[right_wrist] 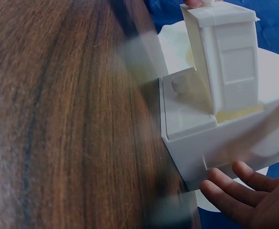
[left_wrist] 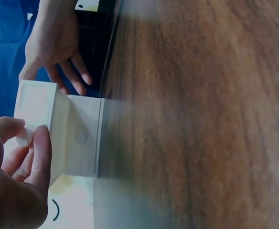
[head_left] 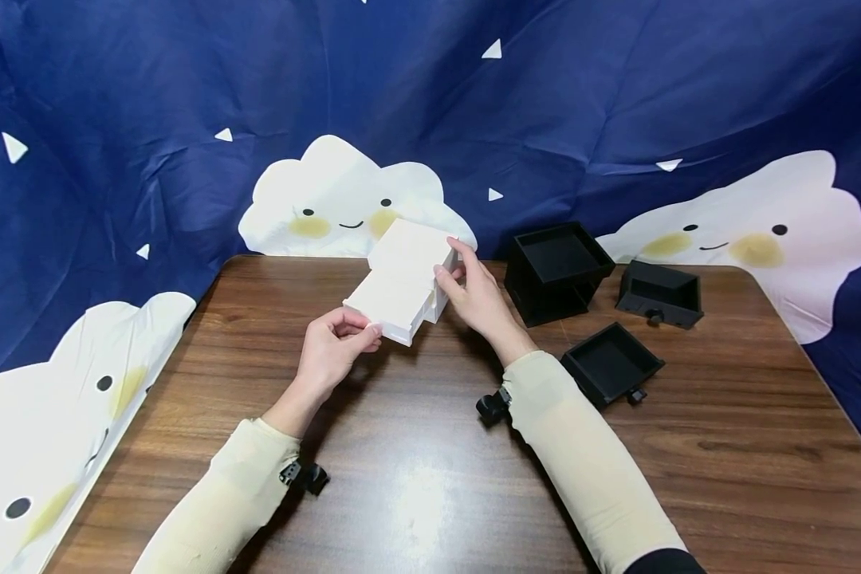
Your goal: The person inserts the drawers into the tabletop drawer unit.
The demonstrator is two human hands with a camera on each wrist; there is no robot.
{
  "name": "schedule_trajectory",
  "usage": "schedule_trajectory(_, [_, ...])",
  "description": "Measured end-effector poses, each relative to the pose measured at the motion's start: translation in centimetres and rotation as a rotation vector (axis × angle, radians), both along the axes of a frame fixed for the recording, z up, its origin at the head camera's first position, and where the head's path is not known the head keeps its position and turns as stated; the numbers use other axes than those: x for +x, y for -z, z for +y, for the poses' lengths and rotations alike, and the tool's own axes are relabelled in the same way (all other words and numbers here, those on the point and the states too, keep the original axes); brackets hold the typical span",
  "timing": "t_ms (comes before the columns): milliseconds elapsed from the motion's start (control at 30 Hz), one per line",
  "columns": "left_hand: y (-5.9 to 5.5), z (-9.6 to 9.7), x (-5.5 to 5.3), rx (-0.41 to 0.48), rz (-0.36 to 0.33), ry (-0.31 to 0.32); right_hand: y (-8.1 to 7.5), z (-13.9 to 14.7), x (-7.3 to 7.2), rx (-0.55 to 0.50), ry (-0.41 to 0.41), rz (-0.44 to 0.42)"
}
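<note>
A small white cabinet (head_left: 416,243) stands at the back of the table, its upper drawer (head_left: 391,303) pulled well out toward me. With thumb and fingers my left hand (head_left: 330,351) pinches the round white knob (left_wrist: 25,137) on that drawer's front. Below it, the lower drawer (left_wrist: 86,143) sits in the cabinet, seen in the left wrist view. My right hand (head_left: 482,301) is at the cabinet's right side, thumb and forefinger touching its upper edge. In the right wrist view its other fingers (right_wrist: 235,188) stretch out, spread, beside the side wall.
To the right stands a black cabinet frame (head_left: 560,271) with an open tray-like top. Two black drawers lie near it, one drawer (head_left: 662,291) farther back and another drawer (head_left: 612,364) nearer my right sleeve. A blue cloth (head_left: 545,104) with clouds hangs behind the wooden table (head_left: 430,446).
</note>
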State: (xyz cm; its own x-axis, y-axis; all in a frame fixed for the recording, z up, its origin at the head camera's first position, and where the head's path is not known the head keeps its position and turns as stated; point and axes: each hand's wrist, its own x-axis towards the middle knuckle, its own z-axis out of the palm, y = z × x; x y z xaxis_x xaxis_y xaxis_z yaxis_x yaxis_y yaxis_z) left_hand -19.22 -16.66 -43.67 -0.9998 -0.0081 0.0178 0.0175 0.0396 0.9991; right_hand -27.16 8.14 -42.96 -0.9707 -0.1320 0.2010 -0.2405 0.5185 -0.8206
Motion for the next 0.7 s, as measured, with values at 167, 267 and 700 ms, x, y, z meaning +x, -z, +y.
schedule_trajectory(167, [0.08,0.19,-0.11,-0.003,-0.008,-0.004,0.01,0.04,-0.05,0.008,0.008,-0.005])
schedule_trajectory(267, [0.21,0.30,-0.14,0.000,-0.013,0.001,0.05,0.01,-0.06,0.011,0.011,-0.008])
schedule_trajectory(700, [0.22,0.58,-0.31,-0.005,-0.018,0.002,0.21,-0.03,-0.14,0.007,0.007,-0.003])
